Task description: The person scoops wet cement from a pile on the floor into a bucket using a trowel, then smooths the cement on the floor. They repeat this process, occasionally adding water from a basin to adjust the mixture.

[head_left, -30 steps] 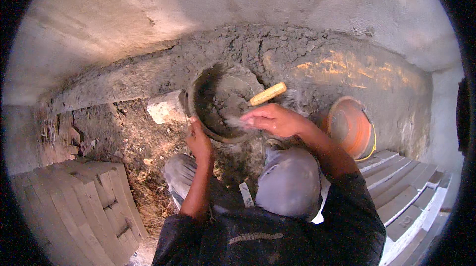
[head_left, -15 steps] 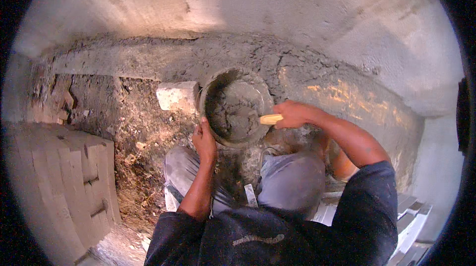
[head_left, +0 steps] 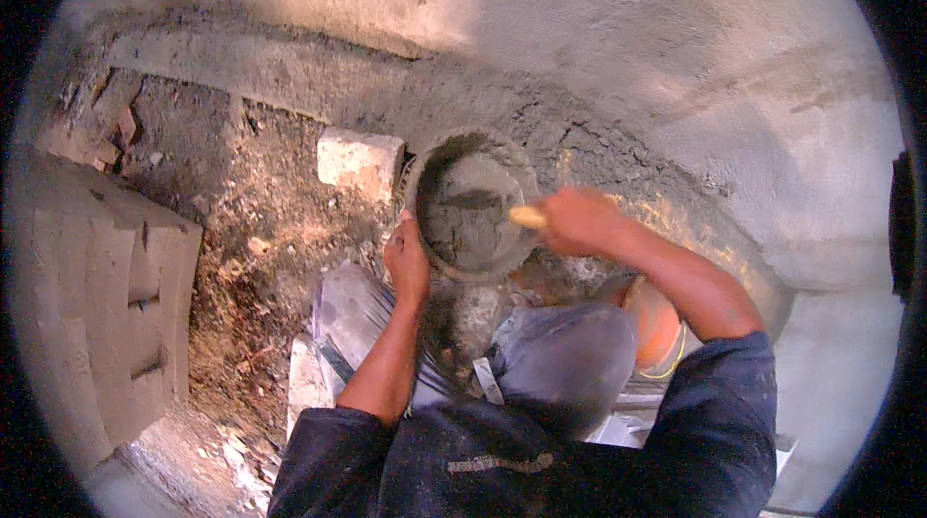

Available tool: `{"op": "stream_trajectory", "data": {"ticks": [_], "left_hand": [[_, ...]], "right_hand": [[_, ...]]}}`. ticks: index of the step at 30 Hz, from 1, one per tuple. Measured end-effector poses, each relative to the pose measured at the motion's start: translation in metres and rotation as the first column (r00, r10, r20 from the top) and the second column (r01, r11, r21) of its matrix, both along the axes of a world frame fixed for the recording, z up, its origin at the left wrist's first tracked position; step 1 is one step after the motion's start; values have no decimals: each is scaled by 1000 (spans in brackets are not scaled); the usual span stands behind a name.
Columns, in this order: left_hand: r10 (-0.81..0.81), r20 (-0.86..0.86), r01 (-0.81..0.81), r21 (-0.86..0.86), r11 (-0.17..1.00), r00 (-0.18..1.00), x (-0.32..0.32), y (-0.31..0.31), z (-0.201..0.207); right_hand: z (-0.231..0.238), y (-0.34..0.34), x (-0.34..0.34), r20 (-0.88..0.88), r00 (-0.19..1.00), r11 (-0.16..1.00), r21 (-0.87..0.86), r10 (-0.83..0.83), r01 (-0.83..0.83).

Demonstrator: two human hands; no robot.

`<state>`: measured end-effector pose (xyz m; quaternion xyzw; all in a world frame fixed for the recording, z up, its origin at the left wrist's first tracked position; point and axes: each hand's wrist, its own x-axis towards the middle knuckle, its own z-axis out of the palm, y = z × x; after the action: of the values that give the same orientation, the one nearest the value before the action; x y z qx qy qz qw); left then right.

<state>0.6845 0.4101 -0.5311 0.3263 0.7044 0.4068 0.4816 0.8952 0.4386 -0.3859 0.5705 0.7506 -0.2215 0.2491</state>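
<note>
Wet grey mortar in the bucket, a handled tool in the right hand

The round, grey, mortar-caked bucket point(head_left: 465, 271) stands on the ground just beyond the person's knees, its mouth facing up. Inside, the thick grey mortar point(head_left: 475, 233) looks already wet and blended, fairly level but with a dark furrow across the middle; a good amount is left in there. The right hand point(head_left: 582, 221) is closed around a short yellow handle point(head_left: 527, 218) at the bucket's right edge; the tool's working end cannot be made out. The left hand point(head_left: 407, 255) has its fingertips against the bucket's left side, though how firmly it grips I cannot tell

Beyond the bucket, a rough grey mortar band point(head_left: 579, 137) runs along the foot of the wall, lumpy and cracked to the right, so that stretch appears laid but unsmoothed. Just left of the bucket sits a pale rectangular block point(head_left: 359, 163), with brown, rubble-strewn ground point(head_left: 261, 272) spreading from it

Farther out, a tall pale plastered wall point(head_left: 628, 26) curves across the top, stacked grey-brown blocks point(head_left: 101, 306) fill the left side, and an orange plastic bucket point(head_left: 657, 323) shows partly behind the right forearm
</note>
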Motion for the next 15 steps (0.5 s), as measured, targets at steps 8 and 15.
{"op": "stream_trajectory", "data": {"ticks": [8, 15], "left_hand": [[-7, -10, 8, 42, 999, 1000, 9, 3, 0], [4, -25, -4, -12, 1000, 1000, -13, 0, -10]], "right_hand": [[-75, -21, -4, -27, 998, 998, -34, 55, -56], [6, -5, -7, 41, 981, 976, 97, 191, -194]]}}
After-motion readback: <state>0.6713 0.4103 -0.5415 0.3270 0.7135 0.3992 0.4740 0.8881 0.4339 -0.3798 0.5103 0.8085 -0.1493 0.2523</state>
